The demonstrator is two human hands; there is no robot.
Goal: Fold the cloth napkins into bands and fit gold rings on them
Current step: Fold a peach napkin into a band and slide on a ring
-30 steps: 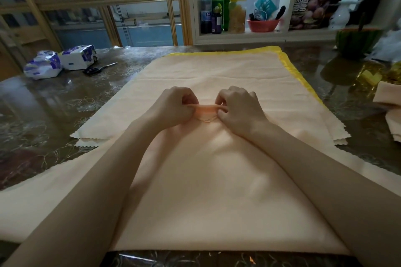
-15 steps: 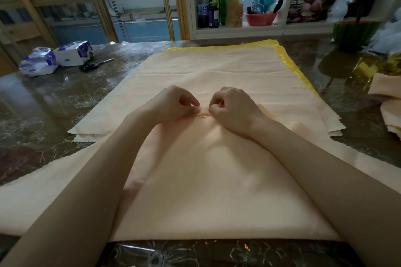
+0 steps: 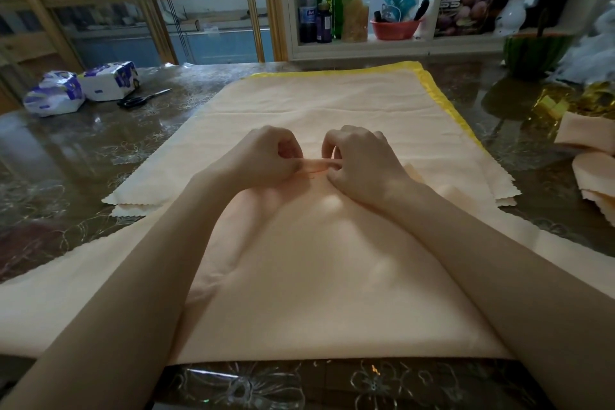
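Head view: the peach napkin [image 3: 319, 276] lies spread on the tabletop [image 3: 83, 160] directly in front of me. Its near edge sits at the tabletop's front and its far end is gathered between my hands.

- Left hand [image 3: 266, 160]: fingers curled, pinching the left end of a narrow fold [image 3: 314, 166].
- Right hand [image 3: 362, 163]: fingers curled, pinching the right end of the same fold.

Change: half a second ago the two hands were nearly touching and the fold was almost hidden. They have now drawn slightly apart, and a short strip of folded cloth shows between them again.

Judgement: the first narrow turn of the band is being set and tightened. Most of the napkin remains unfolded, so work on this piece is at an early stage. No ring is fitted.

Beneath the napkin lies a stack of further napkins [image 3: 316, 103] with zigzag edges, over a yellow-edged cloth [image 3: 436, 90]. To the right, folded peach pieces [image 3: 585, 170] lie near gold-coloured items [image 3: 559, 106], too blurred to identify. Far left are scissors [image 3: 143, 98] and two tissue packs [image 3: 109, 80].
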